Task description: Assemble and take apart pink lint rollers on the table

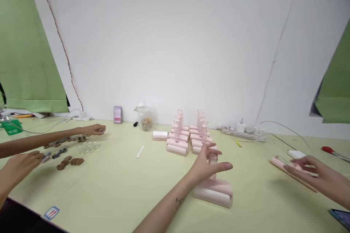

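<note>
Right now, the left hand [203, 164] is reaching around the clear upper part of an upright handle on a pale pink roller with a white cylindrical front [213, 194]. Its thumb and fingers are spreading apart rather than clenching, and whether they are touching the handle is hard to tell. That roller is resting on the pale yellow-green table [115, 193], nearer the camera than two rows of matching pink rollers [177, 145], whose handles are standing upright.

Over at the right, the right hand [322, 178] is hovering low with bent fingers over a long, pale pink piece with a brownish edge [281, 164]; blur is hiding whether it is gripping anything. A small white block [296, 154] is lying just beyond those fingers, and a red-handled tool [327, 149] is lying farther right.

Behind, a white power strip [243, 134] is sitting near the wall, holding plugs. A white cylinder [160, 135] is lying beside the left row, with a thin white strip [140, 151] nearer the camera. At far left, another person's hands [95, 130] are working among brown round pieces [78, 161] and a clear plastic tray [89, 148].
</note>
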A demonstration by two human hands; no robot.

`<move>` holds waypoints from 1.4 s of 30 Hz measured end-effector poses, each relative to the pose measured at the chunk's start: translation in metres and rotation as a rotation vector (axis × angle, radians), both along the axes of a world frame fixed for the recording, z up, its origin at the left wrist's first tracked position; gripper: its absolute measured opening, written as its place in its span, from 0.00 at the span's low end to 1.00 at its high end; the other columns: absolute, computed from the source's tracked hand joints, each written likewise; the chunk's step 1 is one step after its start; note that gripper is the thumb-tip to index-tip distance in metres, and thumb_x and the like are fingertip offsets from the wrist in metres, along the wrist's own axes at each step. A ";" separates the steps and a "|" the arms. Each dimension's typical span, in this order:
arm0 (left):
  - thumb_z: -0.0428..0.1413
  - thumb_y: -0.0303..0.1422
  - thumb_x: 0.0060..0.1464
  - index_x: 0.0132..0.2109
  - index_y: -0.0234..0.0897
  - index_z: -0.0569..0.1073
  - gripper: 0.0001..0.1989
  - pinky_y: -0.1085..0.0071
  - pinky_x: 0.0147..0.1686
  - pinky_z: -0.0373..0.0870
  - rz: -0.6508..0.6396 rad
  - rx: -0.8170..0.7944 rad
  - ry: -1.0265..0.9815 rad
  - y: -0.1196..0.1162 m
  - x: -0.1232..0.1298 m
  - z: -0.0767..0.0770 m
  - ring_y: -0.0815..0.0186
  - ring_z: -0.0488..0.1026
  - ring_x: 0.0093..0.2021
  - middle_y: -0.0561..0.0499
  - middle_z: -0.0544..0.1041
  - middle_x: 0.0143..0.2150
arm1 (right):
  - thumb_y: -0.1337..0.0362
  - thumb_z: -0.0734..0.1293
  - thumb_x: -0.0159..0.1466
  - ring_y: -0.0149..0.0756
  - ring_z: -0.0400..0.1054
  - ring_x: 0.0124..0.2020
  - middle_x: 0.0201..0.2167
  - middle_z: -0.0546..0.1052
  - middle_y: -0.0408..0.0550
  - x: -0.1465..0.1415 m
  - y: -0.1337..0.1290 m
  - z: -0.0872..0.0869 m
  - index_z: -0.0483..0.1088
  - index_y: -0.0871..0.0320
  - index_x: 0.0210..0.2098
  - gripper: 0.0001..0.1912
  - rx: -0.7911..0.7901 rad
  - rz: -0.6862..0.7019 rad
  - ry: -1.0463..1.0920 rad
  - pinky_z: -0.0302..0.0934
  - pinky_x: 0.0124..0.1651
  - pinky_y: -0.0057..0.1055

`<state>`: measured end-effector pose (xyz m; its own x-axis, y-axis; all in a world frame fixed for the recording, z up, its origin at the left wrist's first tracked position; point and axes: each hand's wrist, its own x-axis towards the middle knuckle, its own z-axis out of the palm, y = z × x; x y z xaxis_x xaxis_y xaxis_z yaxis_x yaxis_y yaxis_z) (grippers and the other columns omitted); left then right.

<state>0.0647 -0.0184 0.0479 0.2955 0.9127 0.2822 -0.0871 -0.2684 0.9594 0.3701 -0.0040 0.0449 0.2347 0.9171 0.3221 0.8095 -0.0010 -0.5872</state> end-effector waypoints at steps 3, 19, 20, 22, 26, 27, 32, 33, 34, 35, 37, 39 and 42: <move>0.57 0.46 0.40 0.27 0.35 0.67 0.18 0.76 0.18 0.61 -0.106 -0.128 -0.050 0.003 0.011 -0.006 0.73 0.64 0.16 0.58 0.66 0.15 | 0.48 0.64 0.50 0.39 0.67 0.24 0.22 0.72 0.47 -0.051 -0.010 0.026 0.62 0.51 0.29 0.15 -0.111 0.333 0.272 0.60 0.30 0.34; 0.55 0.41 0.42 0.18 0.38 0.56 0.18 0.76 0.12 0.49 -0.143 -0.173 -0.020 0.007 0.011 -0.010 0.76 0.52 0.10 0.61 0.54 0.08 | 0.61 0.63 0.54 0.33 0.62 0.32 0.30 0.68 0.43 -0.172 -0.016 0.071 0.64 0.57 0.31 0.07 -0.055 0.873 0.186 0.58 0.35 0.29; 0.55 0.41 0.43 0.18 0.38 0.56 0.18 0.75 0.13 0.49 -0.140 -0.169 -0.023 0.006 0.012 -0.010 0.76 0.52 0.10 0.61 0.53 0.08 | 0.60 0.63 0.54 0.32 0.62 0.31 0.29 0.68 0.43 -0.173 -0.016 0.070 0.64 0.57 0.30 0.07 -0.047 0.868 0.188 0.57 0.35 0.29; 0.53 0.40 0.44 0.18 0.39 0.56 0.17 0.74 0.14 0.48 -0.135 -0.159 -0.034 0.005 0.011 -0.011 0.75 0.51 0.11 0.60 0.53 0.09 | 0.60 0.63 0.54 0.32 0.61 0.29 0.27 0.68 0.42 -0.174 -0.017 0.067 0.65 0.57 0.29 0.07 -0.045 0.852 0.177 0.56 0.34 0.28; 0.51 0.36 0.47 0.19 0.40 0.56 0.14 0.73 0.15 0.48 -0.131 -0.142 -0.061 0.001 0.011 -0.011 0.75 0.51 0.12 0.60 0.52 0.11 | 0.60 0.64 0.53 0.31 0.60 0.28 0.23 0.65 0.40 -0.178 -0.016 0.063 0.63 0.58 0.23 0.08 -0.031 0.789 0.152 0.54 0.31 0.27; 0.51 0.36 0.47 0.19 0.40 0.56 0.14 0.73 0.15 0.48 -0.129 -0.142 -0.066 0.001 0.012 -0.011 0.75 0.51 0.12 0.60 0.52 0.11 | 0.60 0.64 0.53 0.31 0.59 0.27 0.22 0.64 0.40 -0.179 -0.016 0.062 0.62 0.58 0.22 0.09 -0.018 0.772 0.149 0.54 0.30 0.27; 0.52 0.37 0.44 0.22 0.40 0.55 0.12 0.75 0.14 0.47 -0.113 -0.154 -0.068 0.003 0.014 -0.010 0.75 0.49 0.11 0.62 0.51 0.10 | 0.62 0.64 0.52 0.29 0.56 0.25 0.20 0.60 0.38 -0.183 -0.015 0.062 0.58 0.58 0.20 0.10 0.000 0.748 0.176 0.52 0.28 0.26; 0.52 0.37 0.43 0.22 0.40 0.55 0.12 0.75 0.14 0.47 -0.110 -0.155 -0.061 0.004 0.014 -0.011 0.76 0.50 0.11 0.62 0.51 0.09 | 0.62 0.64 0.52 0.29 0.56 0.25 0.20 0.60 0.38 -0.183 -0.015 0.061 0.57 0.57 0.20 0.10 0.001 0.760 0.185 0.52 0.28 0.26; 0.53 0.37 0.42 0.22 0.40 0.55 0.13 0.75 0.13 0.47 -0.110 -0.157 -0.050 0.005 0.014 -0.011 0.75 0.50 0.10 0.63 0.52 0.09 | 0.61 0.64 0.53 0.29 0.56 0.25 0.21 0.61 0.38 -0.183 -0.016 0.061 0.57 0.57 0.21 0.10 -0.007 0.787 0.198 0.53 0.29 0.26; 0.53 0.37 0.41 0.22 0.40 0.55 0.13 0.75 0.13 0.47 -0.110 -0.158 -0.039 0.006 0.014 -0.011 0.75 0.51 0.10 0.63 0.52 0.09 | 0.61 0.64 0.53 0.29 0.57 0.26 0.21 0.62 0.38 -0.182 -0.015 0.061 0.58 0.57 0.21 0.11 -0.027 0.824 0.221 0.53 0.29 0.26; 0.54 0.37 0.40 0.22 0.40 0.57 0.12 0.75 0.13 0.48 -0.108 -0.157 -0.022 0.005 0.012 -0.011 0.75 0.52 0.10 0.62 0.52 0.09 | 0.59 0.64 0.53 0.30 0.59 0.26 0.21 0.64 0.39 -0.183 -0.014 0.060 0.58 0.57 0.22 0.11 -0.073 0.883 0.286 0.54 0.29 0.26; 0.53 0.37 0.41 0.23 0.40 0.58 0.10 0.74 0.14 0.49 -0.097 -0.150 -0.016 0.002 0.011 -0.010 0.75 0.52 0.12 0.61 0.53 0.10 | 0.57 0.64 0.53 0.30 0.60 0.25 0.21 0.64 0.39 -0.185 -0.011 0.059 0.58 0.57 0.23 0.12 -0.113 0.905 0.332 0.55 0.28 0.26; 0.52 0.35 0.42 0.25 0.40 0.61 0.06 0.73 0.16 0.51 -0.076 -0.127 0.004 -0.003 0.009 -0.006 0.74 0.54 0.14 0.60 0.55 0.12 | 0.57 0.64 0.54 0.31 0.61 0.28 0.26 0.66 0.41 -0.190 -0.004 0.059 0.63 0.57 0.28 0.10 -0.092 0.943 0.285 0.57 0.30 0.27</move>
